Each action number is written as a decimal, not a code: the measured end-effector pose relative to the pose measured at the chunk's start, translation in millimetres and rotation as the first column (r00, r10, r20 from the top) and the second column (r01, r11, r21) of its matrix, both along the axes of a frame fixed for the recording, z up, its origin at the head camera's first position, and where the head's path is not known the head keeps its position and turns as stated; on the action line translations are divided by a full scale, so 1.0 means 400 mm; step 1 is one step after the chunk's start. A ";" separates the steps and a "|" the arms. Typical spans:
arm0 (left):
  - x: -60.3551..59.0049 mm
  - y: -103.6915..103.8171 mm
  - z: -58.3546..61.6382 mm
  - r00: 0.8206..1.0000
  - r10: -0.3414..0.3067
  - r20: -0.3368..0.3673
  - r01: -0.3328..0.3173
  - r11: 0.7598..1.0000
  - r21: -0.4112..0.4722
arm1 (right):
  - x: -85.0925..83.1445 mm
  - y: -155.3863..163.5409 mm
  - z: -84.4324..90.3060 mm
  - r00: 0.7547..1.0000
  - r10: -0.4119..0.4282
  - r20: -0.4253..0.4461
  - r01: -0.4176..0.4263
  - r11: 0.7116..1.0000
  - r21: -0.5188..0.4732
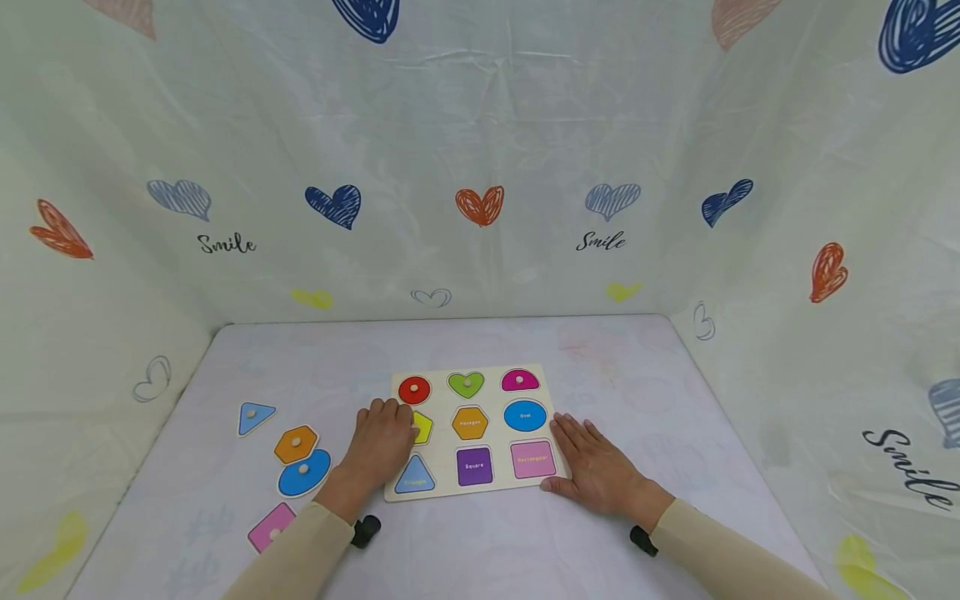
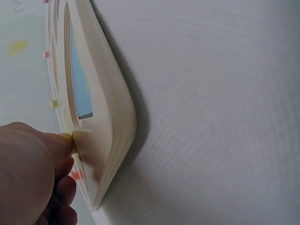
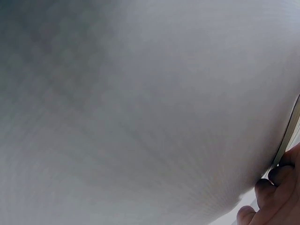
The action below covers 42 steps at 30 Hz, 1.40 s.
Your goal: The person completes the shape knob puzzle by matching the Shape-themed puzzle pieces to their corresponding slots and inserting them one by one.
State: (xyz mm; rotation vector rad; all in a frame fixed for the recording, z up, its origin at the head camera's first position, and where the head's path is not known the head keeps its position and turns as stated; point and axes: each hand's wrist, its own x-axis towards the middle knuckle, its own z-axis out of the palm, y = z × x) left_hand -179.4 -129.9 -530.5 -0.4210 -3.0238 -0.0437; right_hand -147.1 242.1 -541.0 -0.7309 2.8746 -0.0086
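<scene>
A pale wooden shape puzzle board (image 1: pixel 442 492) lies on the table. My left hand (image 1: pixel 381 437) is over its left side, pinching the knob of a yellow pentagon piece (image 1: pixel 424 427); the hand hides much of that piece. In the left wrist view the thumb (image 2: pixel 58 145) presses against a small yellowish knob just over the board. My right hand (image 1: pixel 600 471) lies with straight fingers along the board's right edge, touching it. A red circle (image 1: pixel 408 396), a green heart (image 1: pixel 457 381) and a magenta half circle (image 1: pixel 513 385) with knobs sit in the top row.
Left of the board lie a blue triangle (image 1: pixel 258 418), an orange hexagon (image 1: pixel 288 446) touching a blue oval (image 1: pixel 296 479), and a pink rectangle (image 1: pixel 266 525) partly under the left sleeve. Printed recesses show on the board, among them a purple square (image 1: pixel 475 477). Heart-patterned sheeting (image 1: pixel 420 125) surrounds the table.
</scene>
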 end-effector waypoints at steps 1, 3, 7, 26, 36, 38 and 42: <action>0.000 0.000 0.000 1.000 -0.001 -0.002 0.001 1.000 0.000 | 0.000 0.000 0.000 1.000 0.000 -0.001 0.000 1.000 0.000; 0.001 0.000 -0.001 1.000 -0.004 -0.006 0.004 1.000 -0.002 | 0.000 0.000 0.001 1.000 -0.001 -0.004 0.001 1.000 0.000; 0.002 0.000 -0.002 1.000 -0.009 -0.014 0.009 1.000 -0.007 | 0.002 -0.001 0.004 1.000 -0.005 -0.004 0.005 1.000 -0.007; 0.004 0.003 -0.007 0.999 -0.010 -0.034 0.009 1.000 -0.019 | -0.001 -0.001 0.003 1.000 -0.005 0.009 0.005 1.000 -0.013; 0.008 0.003 -0.009 0.999 -0.002 -0.032 0.001 1.000 -0.029 | 0.000 0.000 0.001 1.000 -0.009 0.011 0.009 1.000 -0.015; 0.009 0.002 -0.009 0.999 -0.001 -0.038 -0.001 0.999 -0.032 | 0.000 0.000 0.002 1.000 -0.011 0.014 0.012 1.000 -0.018; 0.013 -0.006 -0.006 0.999 0.009 -0.053 -0.010 0.999 -0.030 | 0.002 -0.001 0.006 1.000 -0.010 0.019 0.011 1.000 -0.025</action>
